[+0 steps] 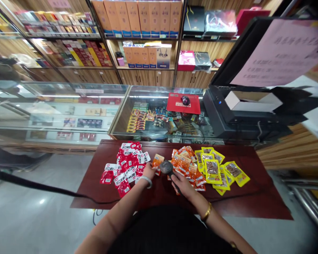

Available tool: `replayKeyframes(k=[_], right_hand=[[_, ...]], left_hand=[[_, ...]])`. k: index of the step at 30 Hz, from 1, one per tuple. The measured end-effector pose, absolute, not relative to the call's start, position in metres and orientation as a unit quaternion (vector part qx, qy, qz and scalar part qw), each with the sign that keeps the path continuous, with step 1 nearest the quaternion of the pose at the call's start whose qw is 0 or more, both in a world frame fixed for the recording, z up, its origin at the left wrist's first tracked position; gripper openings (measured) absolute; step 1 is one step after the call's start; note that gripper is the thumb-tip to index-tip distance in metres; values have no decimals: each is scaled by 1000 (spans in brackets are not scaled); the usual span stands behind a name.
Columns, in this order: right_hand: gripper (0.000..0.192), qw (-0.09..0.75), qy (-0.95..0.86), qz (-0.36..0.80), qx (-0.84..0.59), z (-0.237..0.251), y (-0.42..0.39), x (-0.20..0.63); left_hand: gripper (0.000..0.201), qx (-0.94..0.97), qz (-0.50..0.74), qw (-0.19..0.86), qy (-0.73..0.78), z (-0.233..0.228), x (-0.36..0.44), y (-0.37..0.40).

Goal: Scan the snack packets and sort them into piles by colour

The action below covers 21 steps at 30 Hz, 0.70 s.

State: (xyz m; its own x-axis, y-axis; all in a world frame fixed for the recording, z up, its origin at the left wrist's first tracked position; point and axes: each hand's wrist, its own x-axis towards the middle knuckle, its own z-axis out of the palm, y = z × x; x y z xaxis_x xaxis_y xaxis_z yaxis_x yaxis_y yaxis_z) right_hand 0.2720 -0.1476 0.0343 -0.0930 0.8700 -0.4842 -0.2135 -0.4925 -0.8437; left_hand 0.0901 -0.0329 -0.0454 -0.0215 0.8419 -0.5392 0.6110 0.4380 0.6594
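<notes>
My right hand [182,184] is wrapped round the handle of a dark barcode scanner [166,167], whose round head points away from me. Just left of it, my left hand [149,172] pinches the lower edge of an orange snack packet [158,160], close to the scanner head. A pile of red-and-white packets [128,161] lies left of my left hand. Beyond my right hand is a heap of orange packets [184,163], partly hidden by that hand. Yellow packets [213,170] with clear windows overlap at the right.
The packets lie on a dark red-brown table [95,183] against a glass display counter [159,90]. A black checkout terminal [228,116] stands back right. On the counter, a mouse [185,100] rests on a red mat [172,104]. A black cable [69,192] crosses at left.
</notes>
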Motion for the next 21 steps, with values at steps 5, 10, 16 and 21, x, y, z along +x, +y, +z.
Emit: replayKeyframes(k=[5, 10, 16, 21], right_hand=[[59, 400, -284, 664, -565, 30, -163, 280], [63, 421, -247, 650, -583, 24, -171, 288], [59, 448, -190, 624, -611, 18, -179, 306], [54, 469, -167, 614, -613, 15, -184, 315]], left_hand=[[37, 596, 137, 297, 733, -22, 95, -4], [39, 741, 88, 240, 621, -14, 130, -12], [31, 736, -26, 351, 578, -30, 191, -18], [18, 707, -5, 380, 597, -31, 198, -15]])
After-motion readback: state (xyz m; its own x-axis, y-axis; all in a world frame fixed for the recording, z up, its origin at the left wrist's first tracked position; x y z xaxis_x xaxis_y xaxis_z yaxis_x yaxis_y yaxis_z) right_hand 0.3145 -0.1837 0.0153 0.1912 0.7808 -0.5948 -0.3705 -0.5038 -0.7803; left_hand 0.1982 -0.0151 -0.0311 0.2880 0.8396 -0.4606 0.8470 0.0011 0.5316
